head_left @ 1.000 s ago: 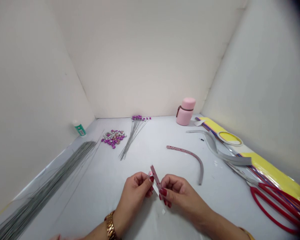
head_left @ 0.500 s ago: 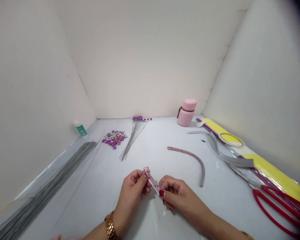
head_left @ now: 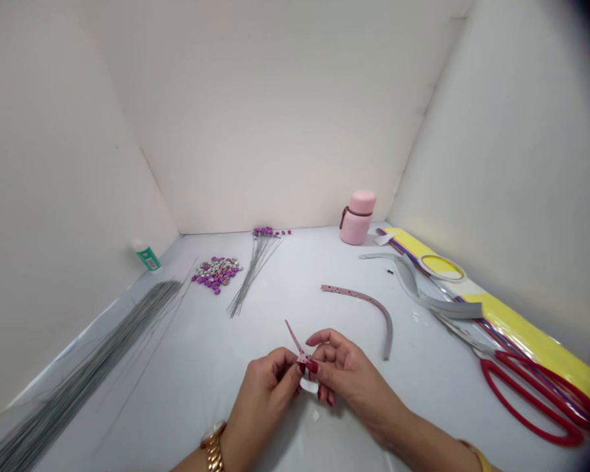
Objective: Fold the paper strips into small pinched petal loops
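Near the front of the table, my left hand (head_left: 274, 383) pinches a pink, red-spotted ribbon strip (head_left: 295, 339) between thumb and fingers. My right hand (head_left: 341, 367) grips the same strip close beside it, thumb and index finger almost touching my left thumb. One narrow end of the strip points up and away, and a white curved part (head_left: 309, 387) hangs below the fingertips. Part of the strip is hidden by the fingers. Another pink spotted strip (head_left: 358, 295), curved and grey at its near end, lies beyond my right hand.
Left lie a bundle of grey wires (head_left: 103, 354) and a green-and-white tube (head_left: 148, 257). Behind are purple and silver beads (head_left: 217, 272), purple-tipped wires (head_left: 255, 269) and a pink flask (head_left: 358, 219). Right: red-handled scissors (head_left: 531, 393), grey ribbon (head_left: 445, 305), tape roll (head_left: 441, 267), yellow packet (head_left: 535, 337).
The strip, earlier stretched between my hands with a rolled upper end, now has a narrow end pointing up and a white loop below. My hands have drawn together; the view has shifted slightly.
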The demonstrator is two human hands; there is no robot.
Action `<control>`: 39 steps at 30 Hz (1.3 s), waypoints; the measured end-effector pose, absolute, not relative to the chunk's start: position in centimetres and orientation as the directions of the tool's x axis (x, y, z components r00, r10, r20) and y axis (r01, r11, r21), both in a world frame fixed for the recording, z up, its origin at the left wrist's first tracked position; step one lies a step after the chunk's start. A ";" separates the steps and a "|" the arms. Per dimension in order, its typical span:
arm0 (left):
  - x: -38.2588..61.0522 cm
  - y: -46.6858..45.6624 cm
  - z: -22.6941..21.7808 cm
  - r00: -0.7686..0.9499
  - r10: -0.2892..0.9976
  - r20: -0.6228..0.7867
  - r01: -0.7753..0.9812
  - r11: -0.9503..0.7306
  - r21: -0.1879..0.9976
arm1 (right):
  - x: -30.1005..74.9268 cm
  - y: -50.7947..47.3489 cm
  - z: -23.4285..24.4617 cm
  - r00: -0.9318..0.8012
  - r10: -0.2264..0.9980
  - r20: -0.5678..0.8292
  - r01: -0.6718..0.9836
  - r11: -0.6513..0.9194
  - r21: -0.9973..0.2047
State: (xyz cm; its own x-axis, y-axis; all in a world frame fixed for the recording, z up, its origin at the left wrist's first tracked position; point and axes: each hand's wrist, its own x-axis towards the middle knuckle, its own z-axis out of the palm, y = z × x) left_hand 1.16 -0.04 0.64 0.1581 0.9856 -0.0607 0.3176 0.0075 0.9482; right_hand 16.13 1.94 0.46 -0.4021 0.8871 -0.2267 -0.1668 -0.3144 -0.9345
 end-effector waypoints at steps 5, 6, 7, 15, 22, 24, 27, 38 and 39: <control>1.4 -0.6 1.4 0.258 0.966 -0.001 0.397 -0.105 0.912 | 16.6 2.2 0.3 -0.388 0.888 -0.249 -0.113 -0.314 -0.943; 1.4 -0.7 1.4 0.258 0.966 0.003 0.417 -0.114 0.902 | 16.7 2.3 0.3 -0.359 0.901 -0.243 -0.127 -0.306 -0.944; 1.4 -0.7 1.5 0.260 0.966 0.004 0.435 -0.121 0.892 | 16.7 2.3 0.3 -0.336 0.910 -0.241 -0.141 -0.301 -0.943; 1.5 -0.9 1.3 0.298 0.954 0.005 0.478 -0.154 0.865 | 16.6 2.5 0.8 -0.352 0.895 -0.274 -0.176 -0.350 -0.920; 1.1 -0.5 1.1 0.179 0.984 -0.024 0.416 -0.053 0.908 | 17.5 2.8 0.9 -0.316 0.942 -0.112 -0.021 -0.125 -0.992; 0.9 0.0 1.0 0.095 0.992 -0.079 0.307 0.046 0.950 | 17.9 2.7 1.2 -0.359 0.932 0.041 0.124 0.091 -0.988; 0.7 0.5 0.9 0.044 0.984 -0.171 0.099 0.166 0.981 | 18.2 2.2 1.6 -0.616 0.755 0.226 0.301 0.490 -0.818; 0.6 1.2 0.9 -0.057 0.971 -0.232 -0.071 0.228 0.971 | 17.9 1.9 1.7 -0.649 0.719 0.249 0.153 0.443 -0.883; 0.6 1.3 0.9 -0.058 0.973 -0.225 -0.062 0.221 0.973 | 17.9 1.9 1.8 -0.623 0.746 0.234 0.127 0.392 -0.911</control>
State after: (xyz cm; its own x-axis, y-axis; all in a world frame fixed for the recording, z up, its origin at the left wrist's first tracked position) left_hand 0.56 1.26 0.95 -0.0579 0.9726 -0.2250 -0.0619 0.2215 0.9732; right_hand 17.86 1.91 1.81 -0.6229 0.7464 0.2342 0.1266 0.3916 -0.9114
